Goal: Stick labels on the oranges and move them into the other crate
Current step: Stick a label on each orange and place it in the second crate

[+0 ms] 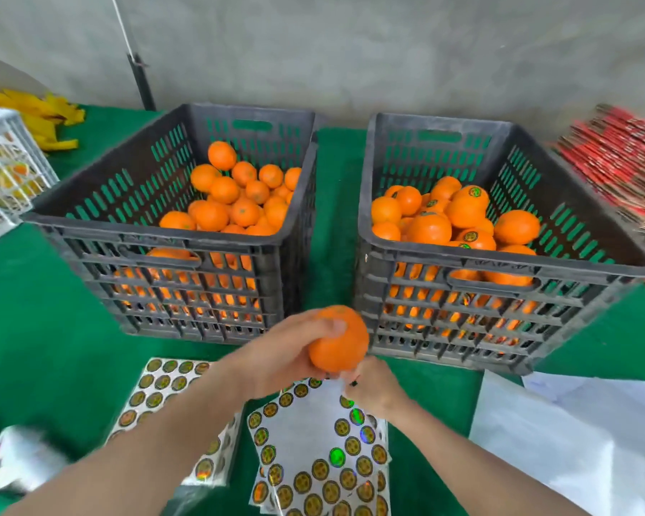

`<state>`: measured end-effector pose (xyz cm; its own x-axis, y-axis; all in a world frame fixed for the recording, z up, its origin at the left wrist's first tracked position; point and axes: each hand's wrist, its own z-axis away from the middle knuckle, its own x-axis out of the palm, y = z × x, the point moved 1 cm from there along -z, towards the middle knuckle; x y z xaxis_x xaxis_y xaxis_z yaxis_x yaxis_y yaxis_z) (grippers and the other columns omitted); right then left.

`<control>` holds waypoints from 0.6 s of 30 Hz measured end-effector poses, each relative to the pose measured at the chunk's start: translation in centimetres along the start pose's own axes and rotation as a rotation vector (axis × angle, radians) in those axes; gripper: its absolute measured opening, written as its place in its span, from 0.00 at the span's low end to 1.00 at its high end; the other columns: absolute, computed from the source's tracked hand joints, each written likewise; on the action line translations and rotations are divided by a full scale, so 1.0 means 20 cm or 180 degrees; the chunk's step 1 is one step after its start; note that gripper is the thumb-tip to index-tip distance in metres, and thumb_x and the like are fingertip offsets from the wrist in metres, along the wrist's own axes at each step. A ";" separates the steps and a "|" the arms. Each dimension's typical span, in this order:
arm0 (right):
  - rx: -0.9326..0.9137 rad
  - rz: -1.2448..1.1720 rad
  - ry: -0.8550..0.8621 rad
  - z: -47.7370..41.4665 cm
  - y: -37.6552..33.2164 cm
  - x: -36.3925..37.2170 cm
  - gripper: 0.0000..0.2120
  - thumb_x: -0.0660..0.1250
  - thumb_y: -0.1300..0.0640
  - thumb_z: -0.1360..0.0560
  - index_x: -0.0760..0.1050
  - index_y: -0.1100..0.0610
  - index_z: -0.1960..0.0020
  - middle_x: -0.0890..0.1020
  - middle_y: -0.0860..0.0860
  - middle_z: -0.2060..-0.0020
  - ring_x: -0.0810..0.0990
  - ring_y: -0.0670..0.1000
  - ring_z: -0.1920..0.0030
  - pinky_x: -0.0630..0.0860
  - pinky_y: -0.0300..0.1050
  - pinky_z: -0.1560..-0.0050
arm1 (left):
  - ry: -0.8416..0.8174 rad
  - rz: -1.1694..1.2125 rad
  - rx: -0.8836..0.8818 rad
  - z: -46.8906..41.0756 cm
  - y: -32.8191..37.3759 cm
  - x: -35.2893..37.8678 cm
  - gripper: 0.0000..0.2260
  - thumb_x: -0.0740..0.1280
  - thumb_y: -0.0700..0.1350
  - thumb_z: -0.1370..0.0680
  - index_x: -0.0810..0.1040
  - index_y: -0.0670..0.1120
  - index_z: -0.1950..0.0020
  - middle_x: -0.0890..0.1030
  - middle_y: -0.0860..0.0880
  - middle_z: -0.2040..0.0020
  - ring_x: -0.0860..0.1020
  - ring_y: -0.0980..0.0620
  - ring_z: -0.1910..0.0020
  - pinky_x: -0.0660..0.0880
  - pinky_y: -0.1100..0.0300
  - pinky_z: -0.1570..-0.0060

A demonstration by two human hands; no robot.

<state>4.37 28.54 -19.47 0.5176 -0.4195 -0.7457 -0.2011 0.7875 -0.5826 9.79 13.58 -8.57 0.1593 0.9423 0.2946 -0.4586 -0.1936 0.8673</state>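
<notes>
My left hand (287,351) grips an orange (341,342) in front of the gap between two black crates, thumb over its top. Just below it, my right hand (373,385) has its fingertips at the top edge of a sheet of round labels (321,456); whether it pinches a label is blurred. The left crate (101,221) holds plain oranges (239,197). In the right crate (499,255) lie oranges with labels (462,214) on them. A second label sheet (157,392) lies partly under my left forearm.
Everything stands on a green cloth-covered table (34,329). White backing papers (574,430) lie at the right front. A white crate (4,173) and yellow bags (49,117) sit far left, and red flat cartons (622,158) are stacked far right.
</notes>
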 end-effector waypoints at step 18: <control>0.0223 -0.2449 0.0322 0.32 0.04 -0.04 0.13 0.68 0.70 0.29 0.78 0.52 0.55 0.80 0.43 0.67 0.74 0.43 0.68 0.74 0.32 0.63 | 0.0259 -0.1427 -0.0473 -0.22 -0.20 -0.08 0.31 0.75 0.57 0.47 0.78 0.47 0.47 0.82 0.48 0.48 0.78 0.50 0.48 0.72 0.59 0.49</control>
<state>9.19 32.51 -17.30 0.4111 -0.8960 -0.1677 0.2386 0.2834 -0.9289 7.45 14.03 -14.27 0.3037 0.9434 -0.1331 -0.4812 0.2724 0.8332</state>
